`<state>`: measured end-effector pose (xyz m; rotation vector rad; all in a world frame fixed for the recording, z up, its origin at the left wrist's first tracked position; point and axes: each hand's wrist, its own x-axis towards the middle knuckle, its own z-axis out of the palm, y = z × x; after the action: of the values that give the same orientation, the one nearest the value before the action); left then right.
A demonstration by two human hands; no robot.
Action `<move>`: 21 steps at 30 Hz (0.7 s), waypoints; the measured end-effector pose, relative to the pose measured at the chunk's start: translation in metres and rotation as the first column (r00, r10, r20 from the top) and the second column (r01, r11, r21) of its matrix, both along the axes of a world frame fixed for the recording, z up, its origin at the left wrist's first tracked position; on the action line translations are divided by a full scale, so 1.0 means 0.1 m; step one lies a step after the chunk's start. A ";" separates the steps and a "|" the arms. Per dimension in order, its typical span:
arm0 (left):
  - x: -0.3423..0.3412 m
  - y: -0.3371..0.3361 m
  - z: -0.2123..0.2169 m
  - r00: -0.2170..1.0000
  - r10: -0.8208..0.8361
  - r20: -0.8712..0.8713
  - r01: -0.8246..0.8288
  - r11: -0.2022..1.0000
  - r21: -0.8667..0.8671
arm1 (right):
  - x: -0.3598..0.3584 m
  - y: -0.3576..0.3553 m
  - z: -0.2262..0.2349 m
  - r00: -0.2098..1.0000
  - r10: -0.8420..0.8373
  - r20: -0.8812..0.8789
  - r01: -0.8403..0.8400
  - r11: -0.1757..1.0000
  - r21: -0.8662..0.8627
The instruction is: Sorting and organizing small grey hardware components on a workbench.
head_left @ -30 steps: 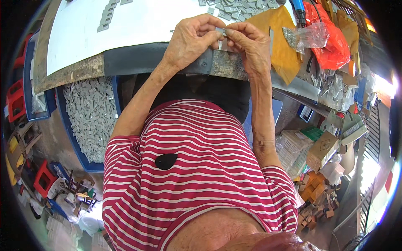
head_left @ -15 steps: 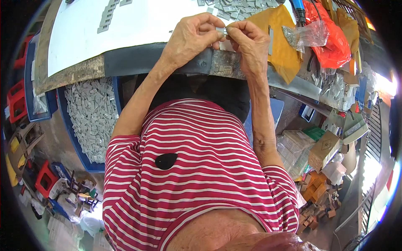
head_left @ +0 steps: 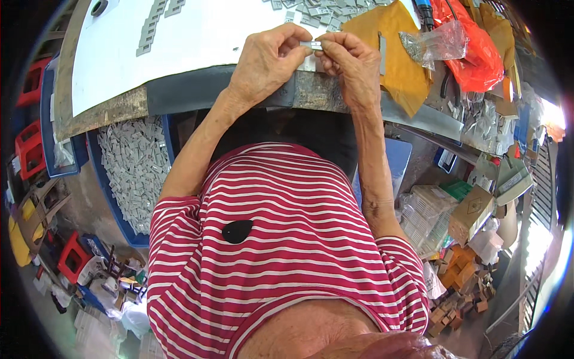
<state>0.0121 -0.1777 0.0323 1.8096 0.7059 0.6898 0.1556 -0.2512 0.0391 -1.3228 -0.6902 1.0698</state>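
We hold one small flat grey metal piece between both hands, over the far edge of the white-topped worktable. Our left hand and right hand are together, fingertips pinched on its two ends. Its long axis lies left to right. It seems best to grip lightly and keep it level. More small grey flat pieces lie farther away.

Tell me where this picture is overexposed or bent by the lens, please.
Head view: the white tabletop is bright, nearly washed out; strong daylight glare burns the right rim. The table's front edge curves from fisheye distortion. Both hands, left hand and right hand, and the small grey part stay fairly sharp.
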 end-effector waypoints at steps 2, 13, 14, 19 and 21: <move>0.00 0.01 0.00 1.000 0.004 -0.015 -0.004 1.000 0.028 | 0.00 0.00 0.00 1.000 0.002 -0.002 -0.002 1.000 -0.011; -0.04 0.12 0.03 1.000 0.028 0.003 -0.028 0.962 0.272 | -0.04 0.05 0.05 0.999 0.000 -0.038 -0.001 1.000 -0.012; -0.05 0.12 0.04 0.999 0.031 0.003 -0.031 0.969 0.244 | -0.04 0.03 0.07 0.999 -0.003 -0.044 0.002 1.000 -0.028; -0.13 0.40 0.02 0.994 0.111 -0.011 -0.103 0.952 0.287 | -0.02 -0.02 0.03 1.000 0.007 -0.022 -0.007 0.999 -0.037; -0.19 0.56 0.02 0.979 0.203 0.018 -0.198 0.930 0.311 | -0.05 -0.03 0.07 1.000 0.020 0.003 -0.020 1.000 -0.011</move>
<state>-0.0068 -0.1219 0.0340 2.0482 0.8368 0.9694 0.1510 -0.2541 0.0457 -1.3297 -0.7016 1.0892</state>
